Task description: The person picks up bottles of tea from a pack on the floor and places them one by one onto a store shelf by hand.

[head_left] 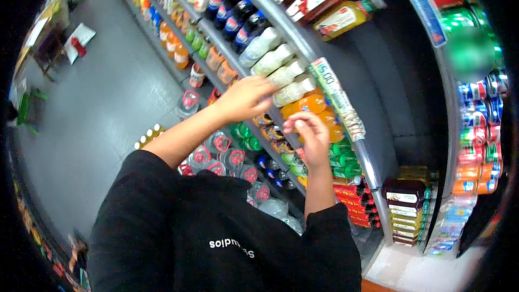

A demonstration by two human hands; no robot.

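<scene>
My left hand [246, 98] reaches over the shelf, palm down, its fingers stretched toward a row of pale white bottles [290, 92]. Its fingertips are slightly blurred, and I cannot tell whether they touch a bottle. In front of the orange soda bottles [319, 112], my right hand [312, 135] is raised with loosely bent fingers and nothing visible in it. Green bottles [344, 159] stand just beyond that hand. Dark cola bottles [238, 13] line the shelf on the other side of the white ones.
A price strip [335, 94] runs along the shelf edge. Juice bottles [340, 19] lie on the shelf above. Large clear bottles [219, 143] stand low by my body. Cans [473, 124] fill a rack at right. Grey floor [102, 108] and a chair [48, 57] are at left.
</scene>
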